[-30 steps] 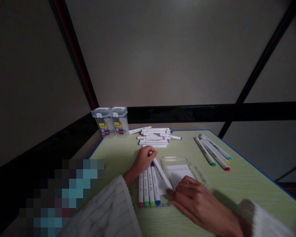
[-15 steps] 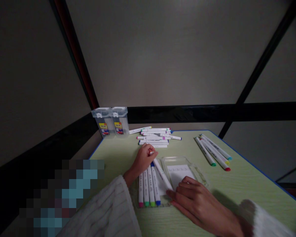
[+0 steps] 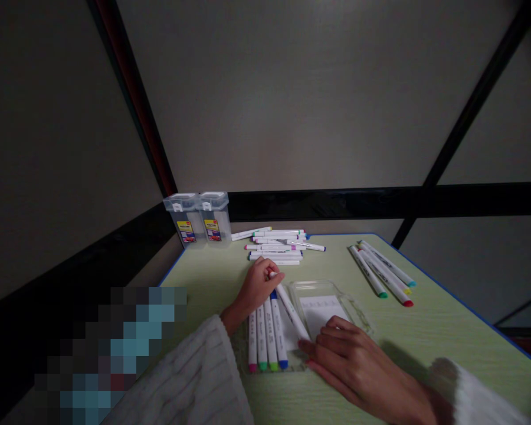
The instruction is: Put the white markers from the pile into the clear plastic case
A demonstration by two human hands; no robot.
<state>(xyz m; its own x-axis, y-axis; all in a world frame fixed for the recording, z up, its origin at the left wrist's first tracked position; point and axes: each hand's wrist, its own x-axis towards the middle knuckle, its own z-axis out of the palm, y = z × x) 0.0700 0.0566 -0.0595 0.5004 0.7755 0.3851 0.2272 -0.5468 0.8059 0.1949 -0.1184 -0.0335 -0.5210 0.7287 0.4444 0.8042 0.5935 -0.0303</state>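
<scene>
My left hand [image 3: 256, 289] is closed on the far end of a white marker [image 3: 291, 310] that lies slantwise over an open clear plastic case [image 3: 265, 369]. Several markers [image 3: 268, 336] with pink, green, yellow-green and blue caps lie side by side in that case. My right hand [image 3: 358, 366] rests with its fingers stretched out flat; the fingertips touch the near end of the slanted marker. The case's clear lid [image 3: 331, 304], with a white paper insert, lies open just beyond my right hand.
A heap of white markers [image 3: 277, 245] lies at the far middle of the pale green table [image 3: 425, 330]. Several more markers [image 3: 383, 271] lie at the right. Two upright clear boxes [image 3: 199, 219] stand at the far left corner. The table edge runs close on the right.
Almost nothing: my left hand has shifted slightly on the marker's far end. My right hand stays put.
</scene>
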